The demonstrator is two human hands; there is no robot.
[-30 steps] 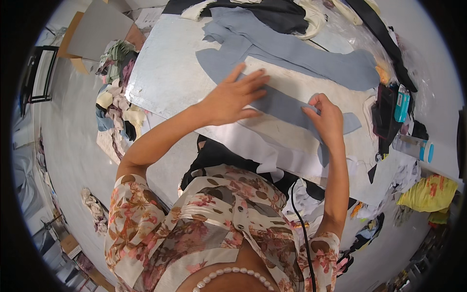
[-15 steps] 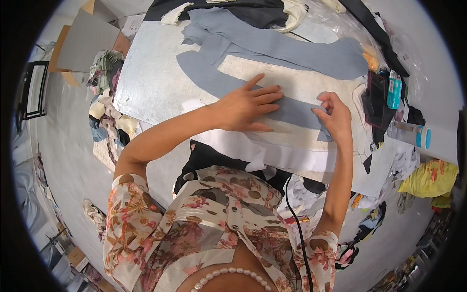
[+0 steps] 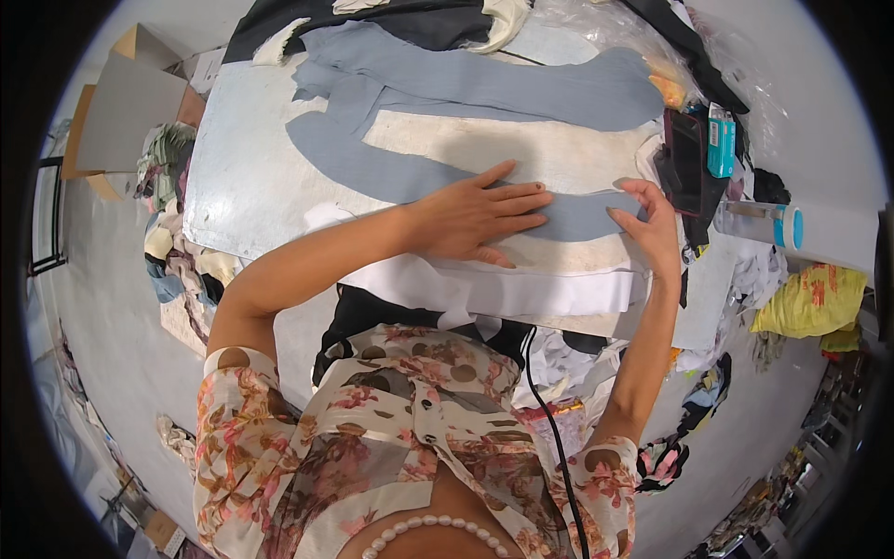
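A curved strip of blue-grey fabric (image 3: 372, 168) lies across the pale work table. My left hand (image 3: 475, 214) rests flat on its middle, fingers spread and pointing right. At the strip's right end is my right hand (image 3: 647, 219), its thumb on the cloth and its bent fingers at the upper edge, apart from the thumb. The very end of the strip is hidden beneath this hand. Beyond lies a larger blue-grey fabric piece (image 3: 484, 84), wrinkled at its left end. Along the table's near edge, below my hands, runs a white fabric strip (image 3: 521, 291).
Black cloth (image 3: 391, 33) and clear plastic film (image 3: 596, 23) lie at the far side. On the right are a dark phone-like slab (image 3: 684, 158), a teal box (image 3: 720, 144), a clear cup (image 3: 759, 224) and a yellow bag (image 3: 805, 303). Fabric scraps (image 3: 177, 252) sit left of the table (image 3: 237, 158).
The strip's right end, which was bent down toward me, now runs straighter under my right hand. My left hand stays flat on the cloth. The whole view has shifted slightly.
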